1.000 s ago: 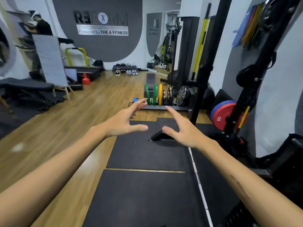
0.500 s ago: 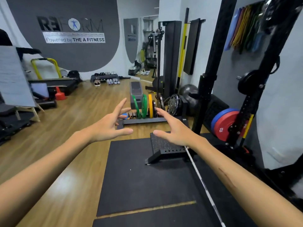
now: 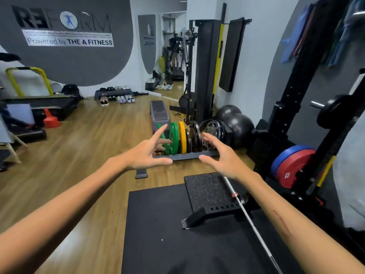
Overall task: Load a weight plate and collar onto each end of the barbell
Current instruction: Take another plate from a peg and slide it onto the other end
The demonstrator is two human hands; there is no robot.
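Hands first, in the one head view I have: both bare arms stretch forward at chest height. My left hand [image 3: 146,155] is spread, thumb low, forefinger pointing up and away, holding nothing. My right hand [image 3: 221,157] mirrors it, fingers curled and apart, also empty. Between and beyond them, a low grey floor rack [image 3: 189,155] holds upright plates on edge: two green round weight plates [image 3: 173,141], a yellow one [image 3: 182,139], then dark metal ones [image 3: 195,137]. The thin silver steel barbell [image 3: 248,216] lies under my right forearm, its long axis running from near right away toward the rack, its end hidden by my wrist. It crosses a black speckled rubber platform [image 3: 205,190].
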